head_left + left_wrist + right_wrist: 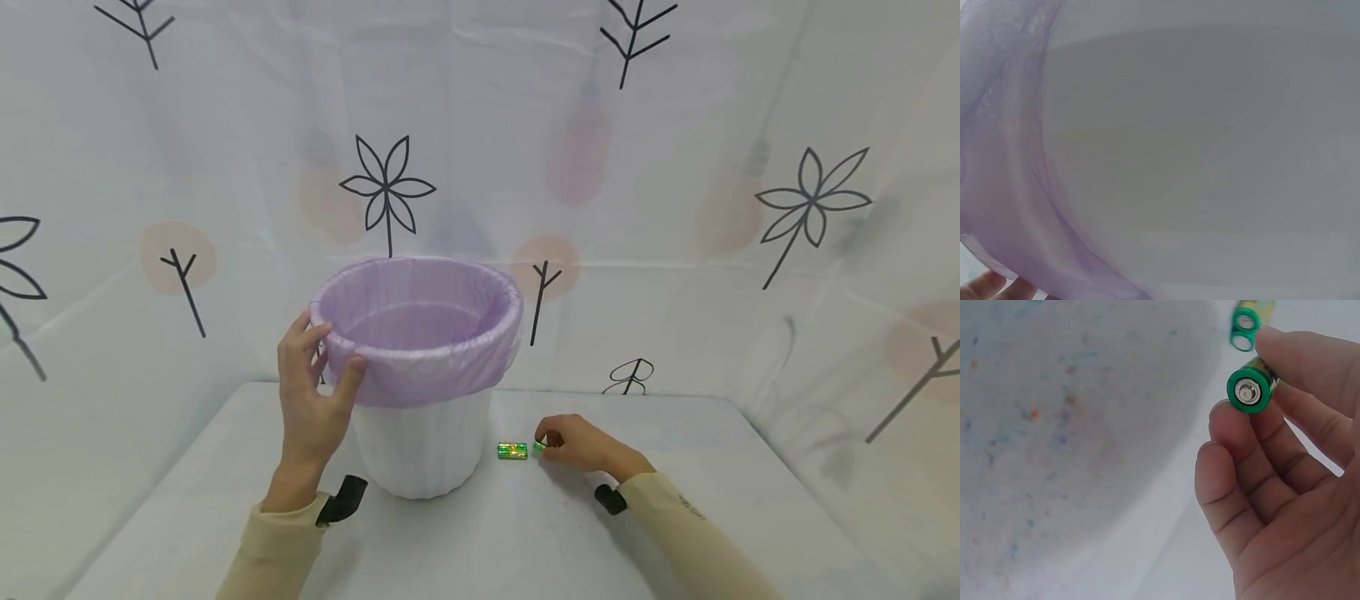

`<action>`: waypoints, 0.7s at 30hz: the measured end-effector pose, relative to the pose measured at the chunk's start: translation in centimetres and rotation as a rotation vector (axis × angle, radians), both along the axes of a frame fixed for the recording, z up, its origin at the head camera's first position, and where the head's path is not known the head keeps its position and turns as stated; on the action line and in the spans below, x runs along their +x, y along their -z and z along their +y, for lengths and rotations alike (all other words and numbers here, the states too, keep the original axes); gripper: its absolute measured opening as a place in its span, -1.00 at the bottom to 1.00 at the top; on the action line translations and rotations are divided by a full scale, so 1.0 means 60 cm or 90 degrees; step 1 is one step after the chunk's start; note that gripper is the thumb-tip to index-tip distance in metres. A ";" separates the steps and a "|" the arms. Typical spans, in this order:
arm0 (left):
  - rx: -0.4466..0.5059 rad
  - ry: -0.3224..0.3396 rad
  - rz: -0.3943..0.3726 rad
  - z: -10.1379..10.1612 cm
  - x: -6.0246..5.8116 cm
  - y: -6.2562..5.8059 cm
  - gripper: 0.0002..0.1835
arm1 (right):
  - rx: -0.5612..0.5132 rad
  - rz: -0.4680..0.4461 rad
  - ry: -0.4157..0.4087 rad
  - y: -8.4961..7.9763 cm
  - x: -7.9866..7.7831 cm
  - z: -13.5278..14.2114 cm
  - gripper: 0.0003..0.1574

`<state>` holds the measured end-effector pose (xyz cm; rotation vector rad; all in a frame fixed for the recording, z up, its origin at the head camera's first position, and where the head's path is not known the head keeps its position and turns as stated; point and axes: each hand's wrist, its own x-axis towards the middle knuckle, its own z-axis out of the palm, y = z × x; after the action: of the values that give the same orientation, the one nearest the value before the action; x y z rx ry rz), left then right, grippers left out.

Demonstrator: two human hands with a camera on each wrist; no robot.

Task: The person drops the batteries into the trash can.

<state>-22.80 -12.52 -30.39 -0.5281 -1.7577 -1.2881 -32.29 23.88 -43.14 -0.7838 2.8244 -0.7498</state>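
The right hand (583,443) pinches one battery (1249,392) — the other batteries (513,451), probably two, lie just left in the head view, long axes sideways.

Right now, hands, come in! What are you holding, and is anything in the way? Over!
Left hand holding bin. Right hand pinching battery. Two more batteries lying between right hand and bin. Nothing seen covering bin's top.

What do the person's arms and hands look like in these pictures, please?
The left hand and right hand are bare. Long beige sleeves cover both forearms, with a black piece near each wrist; the right sleeve bears a small, unreadable dark marking.
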 end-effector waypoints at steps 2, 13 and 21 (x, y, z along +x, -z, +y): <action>-0.002 0.000 0.003 0.001 0.001 -0.001 -0.46 | 0.008 0.010 -0.001 -0.007 0.003 0.001 -0.80; 0.005 0.006 0.009 0.001 0.003 -0.003 -0.46 | 0.012 0.062 -0.034 -0.056 0.028 0.002 -0.78; 0.001 0.005 0.012 0.002 0.005 -0.005 -0.47 | 0.009 0.085 -0.052 -0.101 0.049 0.000 -0.78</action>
<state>-22.53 -12.42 -30.10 -0.5450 -1.7398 -1.2859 -29.38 23.86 -37.09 -0.9764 2.8892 -0.6885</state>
